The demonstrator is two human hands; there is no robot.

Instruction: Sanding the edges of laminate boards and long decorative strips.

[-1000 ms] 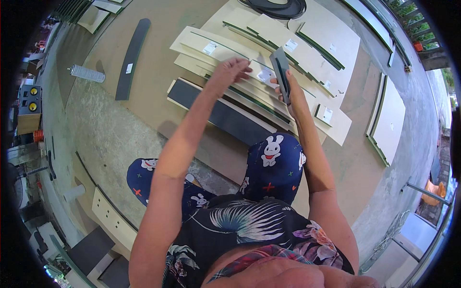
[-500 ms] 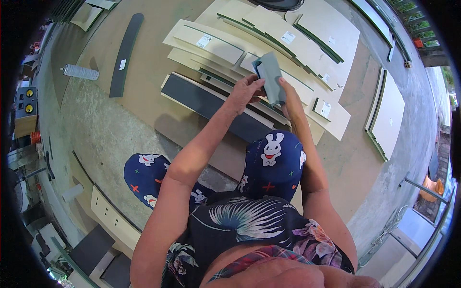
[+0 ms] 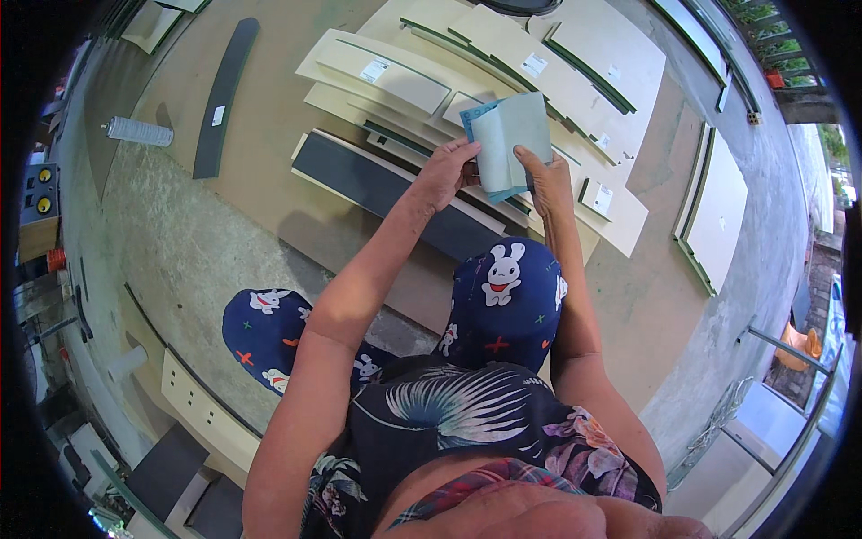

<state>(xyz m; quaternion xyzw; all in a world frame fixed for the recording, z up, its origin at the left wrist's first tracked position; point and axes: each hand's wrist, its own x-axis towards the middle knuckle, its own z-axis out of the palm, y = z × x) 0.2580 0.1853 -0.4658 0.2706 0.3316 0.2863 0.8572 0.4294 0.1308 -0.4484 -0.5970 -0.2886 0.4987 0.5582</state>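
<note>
Both hands hold a folded sheet point(image 3: 528, 121), pale grey on one face and blue with print on the other, which looks like sandpaper. It is spread partly apart, with its fold running between the hands. My left hand point(image 3: 452, 169) pinches its left edge between thumb and fingers. My right hand point(image 3: 547, 180) grips the lower right part, thumb on the pale face and fingers behind it. Beneath the sheet lies a stack of cream boards point(image 3: 386, 67) with dark edges. A long dark grey panel point(image 3: 368, 180) lies on the near side of that stack.
A curved dark strip point(image 3: 224, 99) and a spray can point(image 3: 139, 131) lie to the left. More cream panels point(image 3: 718, 207) rest at the right. A perforated cream board point(image 3: 202, 400) is at lower left. My knees, in blue rabbit-print cloth point(image 3: 505, 301), are close below my hands.
The folded sheet has been opened wider and turned so its pale face shows. My right thumb has shifted onto that face. Both hands stay above the board stack.
</note>
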